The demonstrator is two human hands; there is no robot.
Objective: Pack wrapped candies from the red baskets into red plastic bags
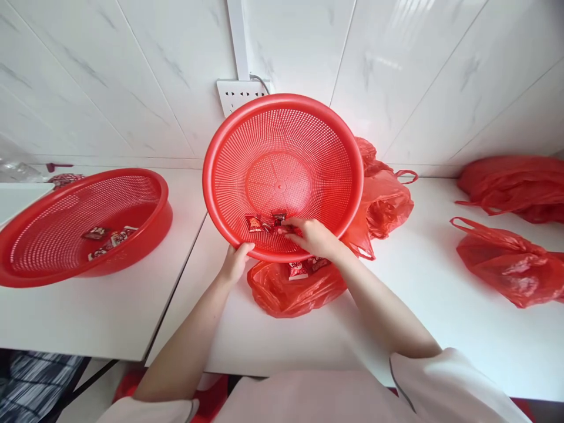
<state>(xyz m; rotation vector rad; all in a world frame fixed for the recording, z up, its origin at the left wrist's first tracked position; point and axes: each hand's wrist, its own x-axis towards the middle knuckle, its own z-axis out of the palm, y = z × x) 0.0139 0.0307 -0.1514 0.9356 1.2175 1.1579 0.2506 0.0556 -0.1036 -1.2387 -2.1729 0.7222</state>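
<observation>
A red plastic mesh basket (282, 126) is tilted toward me above the table. My left hand (235, 263) is closed on its near-left rim, thumb on top. Inside the basket, my right hand (312, 236) reaches over the near rim, its fingers closed at a small dark-red snack packet (278, 217). Another small snack packet (254, 222), red and orange, lies just left of those fingers against the lower wall. Under the basket's near rim sits an open red plastic bag (293, 296) with snack packets (298, 270) showing in its mouth.
On the left, a second red basket (152, 217) holds several snack packets (121, 236). Tied red plastic bags (388, 200) stand behind the raised basket, and more red bags (511, 258) lie at the right. A socket strip (240, 91) is on the tiled wall. A seam divides the white tables.
</observation>
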